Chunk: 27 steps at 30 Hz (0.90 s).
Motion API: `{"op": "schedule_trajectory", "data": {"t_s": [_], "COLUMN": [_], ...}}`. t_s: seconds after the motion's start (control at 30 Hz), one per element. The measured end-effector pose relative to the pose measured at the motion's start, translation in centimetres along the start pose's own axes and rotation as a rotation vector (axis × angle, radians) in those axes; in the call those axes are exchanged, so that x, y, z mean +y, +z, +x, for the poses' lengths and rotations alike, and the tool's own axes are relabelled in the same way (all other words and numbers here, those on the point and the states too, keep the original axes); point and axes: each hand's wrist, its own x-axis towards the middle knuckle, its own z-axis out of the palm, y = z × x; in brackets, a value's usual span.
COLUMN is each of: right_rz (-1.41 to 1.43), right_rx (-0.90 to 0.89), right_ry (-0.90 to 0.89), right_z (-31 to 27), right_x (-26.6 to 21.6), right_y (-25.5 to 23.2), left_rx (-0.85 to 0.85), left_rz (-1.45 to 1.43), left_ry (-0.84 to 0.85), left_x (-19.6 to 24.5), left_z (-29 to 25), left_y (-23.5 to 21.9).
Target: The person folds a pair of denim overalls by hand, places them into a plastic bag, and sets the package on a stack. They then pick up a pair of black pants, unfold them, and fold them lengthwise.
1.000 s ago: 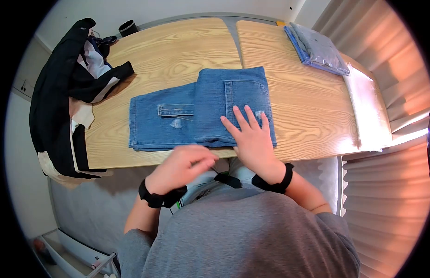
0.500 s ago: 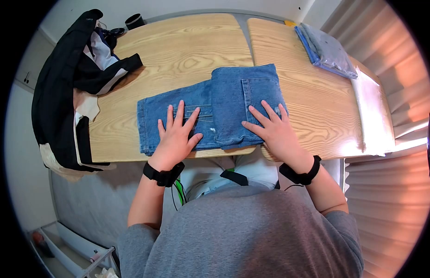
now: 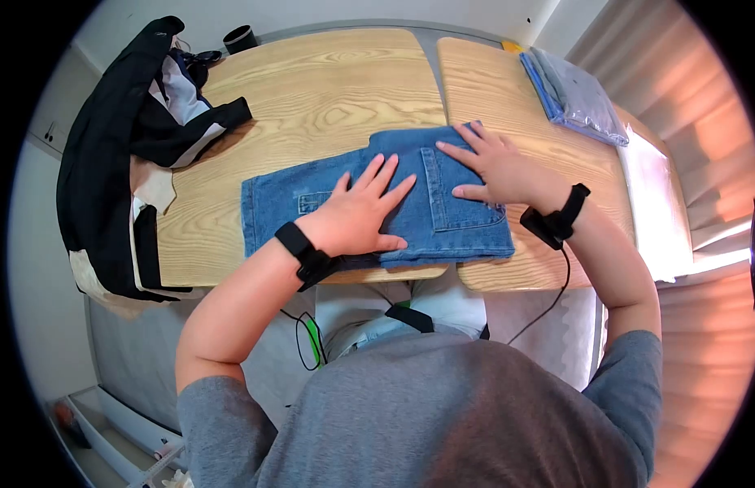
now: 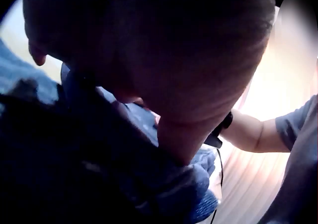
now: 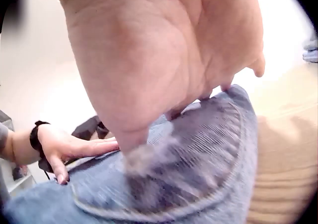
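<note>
A pair of blue jeans (image 3: 467, 240) lies folded on the table, its thicker part with a back pocket to the right and the leg part (image 3: 268, 203) to the left. My left hand (image 3: 357, 215) rests spread over the middle of the fold, where the thicker part overlaps the leg. Toward the far right corner, the right hand (image 3: 508, 172) touches the denim with straight fingers and the thumb near the pocket. In the right wrist view the pocket (image 5: 198, 174) shows under the palm. Much of the left wrist view is in shadow.
A black and white jacket (image 3: 101, 163) drapes over the left end. Folded clothes in clear plastic (image 3: 577, 98) lie at the far right, near a shiny clear bag (image 3: 650, 203). A black cup (image 3: 240, 38) stands at the back. A gap (image 3: 439, 81) separates the two tabletops.
The left hand came from the front edge onto the leg part, then slid right to the middle of the jeans. My right hand moved away from me to the far right corner.
</note>
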Motion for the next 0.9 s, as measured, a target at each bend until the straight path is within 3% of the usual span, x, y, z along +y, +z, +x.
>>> {"op": "schedule_trajectory", "data": {"t_s": [0.03, 0.2, 0.3, 0.37, 0.43, 0.53, 0.57, 0.63, 0.77, 0.9], "right_rz": [0.07, 0.14, 0.096, 0.004, -0.029, 0.272, 0.281, 0.354, 0.189, 0.21], "right_rx": [-0.023, -0.053, -0.077, 0.007, 0.221, 0.289, 0.292, 0.39, 0.407, 0.43], "right_ry": [-0.02, -0.026, 0.029, 0.03, -0.018, 0.017, 0.006, 0.074, 0.063, 0.072], "right_z": [0.5, 1.4, 0.9, -0.5, -2.6, -4.4, -4.0, -3.1, -2.3, -2.3], "right_x": [0.2, 0.6, -0.2, -2.0, -5.0, -10.0, -11.0, -12.7, -13.7, -13.4], "right_y": [1.1, 2.8, 1.6, 0.8, -0.7, 0.4, 1.1, 3.0, 4.4, 4.5], "left_rx": [-0.101, -0.145, -0.092, 0.113, 0.436, 0.799, 0.798, 0.77, 0.801, 0.626], "left_rz": [-0.028, -0.034, -0.061, -0.371, -0.464, -0.352, -0.342, -0.65, -0.801, -0.824], "left_ry": [-0.021, -0.032, -0.028, 0.121, -0.024, -0.438, -0.449, -0.859, -0.854, -0.962], "left_x": [-0.4, -1.0, -1.2, -3.4, -3.5, -6.0, -6.9, -7.3, -7.9, -8.8], "left_z": [0.5, 0.8, 0.2, -0.6, -4.2, -10.7, -12.2, -14.3, -13.8, -12.4], "left_y": [0.5, 1.3, 1.2, 2.0, 0.8, 3.0, 4.2, 5.6, 5.8, 4.5]}}
